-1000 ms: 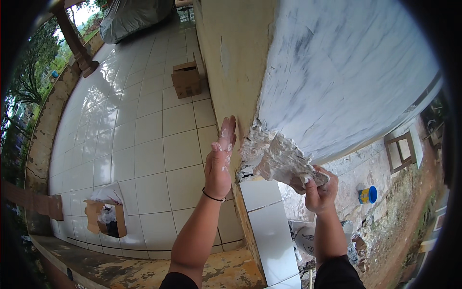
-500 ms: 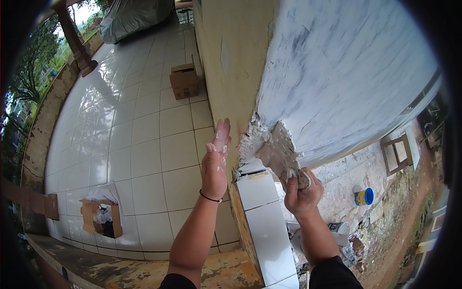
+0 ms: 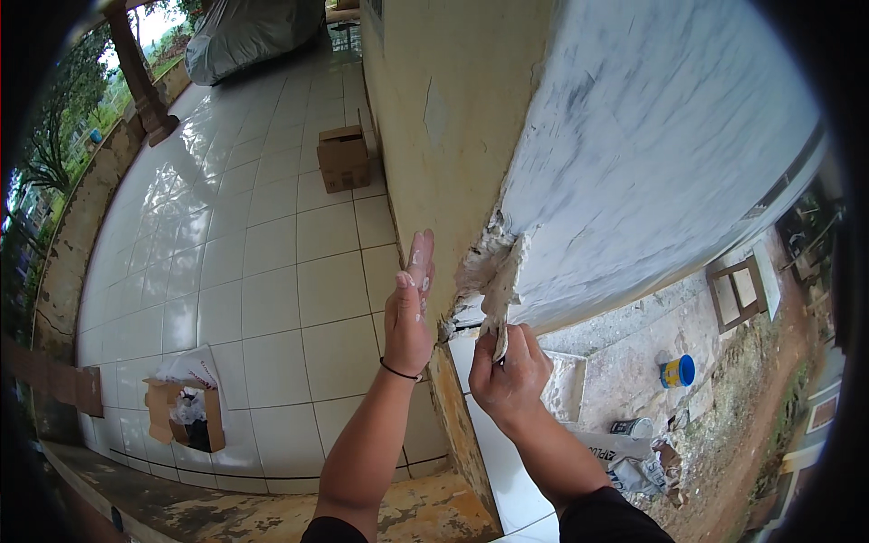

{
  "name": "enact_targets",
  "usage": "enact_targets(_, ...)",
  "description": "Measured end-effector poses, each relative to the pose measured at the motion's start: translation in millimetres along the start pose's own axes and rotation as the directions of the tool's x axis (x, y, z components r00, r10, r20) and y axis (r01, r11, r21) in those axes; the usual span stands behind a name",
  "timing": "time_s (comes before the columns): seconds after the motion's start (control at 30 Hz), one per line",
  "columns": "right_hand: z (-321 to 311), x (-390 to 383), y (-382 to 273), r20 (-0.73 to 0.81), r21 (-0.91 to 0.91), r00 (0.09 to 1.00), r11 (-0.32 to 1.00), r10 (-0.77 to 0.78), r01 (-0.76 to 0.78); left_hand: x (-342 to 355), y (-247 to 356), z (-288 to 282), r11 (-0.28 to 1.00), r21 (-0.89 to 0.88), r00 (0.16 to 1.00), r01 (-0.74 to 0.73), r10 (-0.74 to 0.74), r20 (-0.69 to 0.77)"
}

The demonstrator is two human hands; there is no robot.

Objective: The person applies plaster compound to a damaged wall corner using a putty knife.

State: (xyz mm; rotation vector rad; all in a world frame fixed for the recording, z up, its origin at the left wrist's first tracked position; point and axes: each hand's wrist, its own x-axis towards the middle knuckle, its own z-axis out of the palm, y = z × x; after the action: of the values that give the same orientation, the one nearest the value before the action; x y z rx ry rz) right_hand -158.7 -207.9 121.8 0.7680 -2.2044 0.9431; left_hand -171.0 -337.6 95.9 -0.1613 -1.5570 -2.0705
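My left hand [image 3: 412, 312] is held upright and flat along the yellow wall face [image 3: 453, 136], its fingers straight and smeared with white putty. It holds nothing. My right hand [image 3: 511, 376] grips a putty-coated putty knife [image 3: 509, 282], whose blade is turned nearly edge-on at the wall corner. Thick wet putty [image 3: 478, 264] fills the broken corner between the yellow face and the white-streaked wall [image 3: 652, 154]. The knife's handle is mostly hidden in my fist. Just below the corner is a white tiled ledge [image 3: 489, 425].
On the tiled floor at left are a cardboard box [image 3: 344, 163] and an open box of plastic bags [image 3: 190, 416]. A covered vehicle [image 3: 253, 41] stands at the far end. Down on the right lie a blue-yellow bucket [image 3: 677, 371], a white tray [image 3: 566, 387] and a wooden frame [image 3: 738, 294].
My right hand has moved left toward the corner, and the blade has turned from showing its broad face to nearly edge-on. My left hand has barely moved.
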Motion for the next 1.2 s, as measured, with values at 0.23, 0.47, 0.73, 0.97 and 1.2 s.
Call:
enact_targets(0.23, -6, -6, 10, -0.015, -0.042, 1.000, 0.999, -0.010, 0.010, 2, -3, 11, 0.997, 0.059, 0.998, 0.059, -0.060, 0.013)
enact_targets(0.47, -19, -6, 29, 0.013, -0.054, 0.999, 0.998, -0.036, 0.037, 2, -16, 16, 0.997, 0.007, 0.997, 0.077, -0.077, 0.029)
enact_targets(0.73, -31, 1, 34, 0.051, -0.021, 0.989, 0.990, -0.139, 0.140, 2, -24, 9, 0.998, 0.016, 0.996, 0.066, -0.067, 0.061)
enact_targets(0.97, -19, -2, 31, 0.009, 0.039, 0.986, 0.985, -0.167, 0.167, 0, -23, 13, 0.998, 0.025, 0.998, 0.053, -0.054, 0.042)
enact_targets(1.2, -12, -2, 30, 0.006, 0.072, 0.989, 0.987, -0.145, 0.145, -1, -22, 18, 0.998, -0.042, 0.998, 0.056, -0.055, 0.022)
